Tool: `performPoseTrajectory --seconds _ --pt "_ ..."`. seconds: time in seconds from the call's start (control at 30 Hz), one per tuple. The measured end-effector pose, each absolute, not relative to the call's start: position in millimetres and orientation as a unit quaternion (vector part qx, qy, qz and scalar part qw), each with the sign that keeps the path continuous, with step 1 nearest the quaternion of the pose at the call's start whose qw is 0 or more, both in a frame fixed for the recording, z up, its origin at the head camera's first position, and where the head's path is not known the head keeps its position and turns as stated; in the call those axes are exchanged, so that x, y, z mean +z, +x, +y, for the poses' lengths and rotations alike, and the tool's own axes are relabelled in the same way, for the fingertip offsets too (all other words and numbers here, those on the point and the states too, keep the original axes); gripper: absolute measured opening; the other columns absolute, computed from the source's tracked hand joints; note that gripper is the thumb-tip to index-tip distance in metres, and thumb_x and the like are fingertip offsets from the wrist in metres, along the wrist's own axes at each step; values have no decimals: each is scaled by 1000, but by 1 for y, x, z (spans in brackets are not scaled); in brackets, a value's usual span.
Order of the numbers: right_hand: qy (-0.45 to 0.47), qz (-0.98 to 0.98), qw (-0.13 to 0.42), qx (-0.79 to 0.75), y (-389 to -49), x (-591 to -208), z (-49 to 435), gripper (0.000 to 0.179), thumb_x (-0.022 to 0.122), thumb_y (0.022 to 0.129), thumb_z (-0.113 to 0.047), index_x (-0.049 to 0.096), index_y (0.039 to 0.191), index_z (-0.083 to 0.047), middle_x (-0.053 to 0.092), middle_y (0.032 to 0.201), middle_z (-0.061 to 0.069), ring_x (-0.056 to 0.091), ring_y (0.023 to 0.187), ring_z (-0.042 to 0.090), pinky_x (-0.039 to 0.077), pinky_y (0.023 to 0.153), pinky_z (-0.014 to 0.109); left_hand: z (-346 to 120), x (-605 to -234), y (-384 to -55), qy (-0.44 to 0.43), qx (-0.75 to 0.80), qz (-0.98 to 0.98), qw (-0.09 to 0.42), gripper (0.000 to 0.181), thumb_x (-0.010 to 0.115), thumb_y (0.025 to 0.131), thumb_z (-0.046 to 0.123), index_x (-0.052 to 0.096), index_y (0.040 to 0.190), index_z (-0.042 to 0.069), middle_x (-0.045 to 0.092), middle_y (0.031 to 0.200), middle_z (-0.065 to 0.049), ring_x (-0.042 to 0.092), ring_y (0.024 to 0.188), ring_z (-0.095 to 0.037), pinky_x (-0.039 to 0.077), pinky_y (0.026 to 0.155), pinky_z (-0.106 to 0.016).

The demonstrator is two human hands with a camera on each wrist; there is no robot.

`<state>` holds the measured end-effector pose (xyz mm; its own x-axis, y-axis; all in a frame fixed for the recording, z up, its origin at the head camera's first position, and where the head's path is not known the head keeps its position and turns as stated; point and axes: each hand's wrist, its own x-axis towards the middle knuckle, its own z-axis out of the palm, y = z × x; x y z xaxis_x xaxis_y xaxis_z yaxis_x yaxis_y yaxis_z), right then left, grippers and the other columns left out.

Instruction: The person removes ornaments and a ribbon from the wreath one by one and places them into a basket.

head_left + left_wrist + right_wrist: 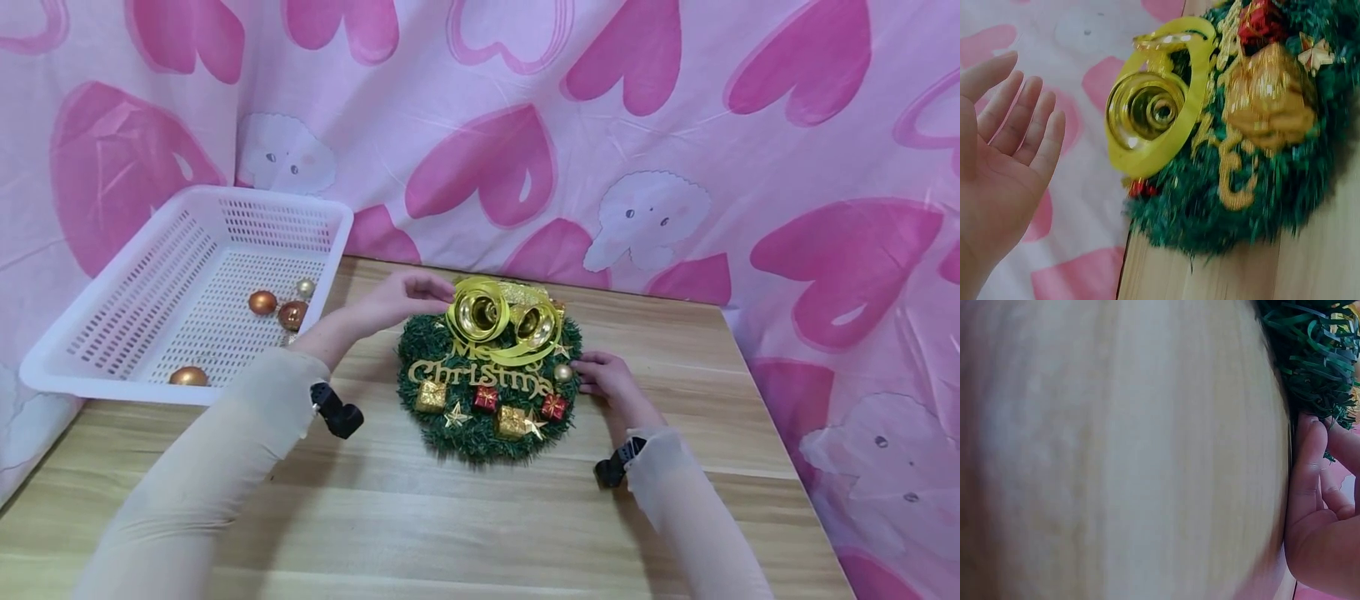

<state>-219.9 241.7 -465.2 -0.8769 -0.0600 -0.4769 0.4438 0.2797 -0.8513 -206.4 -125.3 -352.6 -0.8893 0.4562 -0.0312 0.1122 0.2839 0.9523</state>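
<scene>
One wreath (483, 427) lies on the desk (435, 542), between the two hands, to the right of a basket. The left hand (386, 304) is spread, its fingers loose and just beside the bells; the left wrist view shows a gap between palm and wreath. The right hand (618, 387) pinches the wreath's right edge between thumb and fingertips, low against the desk.

The wreath carries two gold bells (480, 315) near its top, with yellow ribbon (517, 360) looped around them and gold lettering (480, 375) below, partly covered. Along its lower half sit four small boxes: two gold boxes (431, 396) and two red boxes (485, 398). Two gold stars (457, 415) lie among these boxes, with another star higher at the right. One gold ball (562, 373) is fixed near the right edge. More glittery gold shows behind the bells, too covered to count.

The white basket (120, 389) holds four balls in plain sight: three copper balls (262, 302) and one small pale ball (305, 287). Three of them gather toward its right side; one copper ball lies near the front wall. Something else beneath the right-hand group is mostly hidden.
</scene>
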Motion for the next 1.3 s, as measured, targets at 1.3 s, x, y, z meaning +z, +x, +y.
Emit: performPoseTrajectory --seconds 1.3 --pt "135 777 198 -583 -219 -468 240 41 60 89 -11 47 124 6 58 77 -6 55 63 5 53 60 17 2 -396 -224 266 538 765 236 39 69 83 12 58 120 2 59 123 -18 61 102 -19 51 88 -25"
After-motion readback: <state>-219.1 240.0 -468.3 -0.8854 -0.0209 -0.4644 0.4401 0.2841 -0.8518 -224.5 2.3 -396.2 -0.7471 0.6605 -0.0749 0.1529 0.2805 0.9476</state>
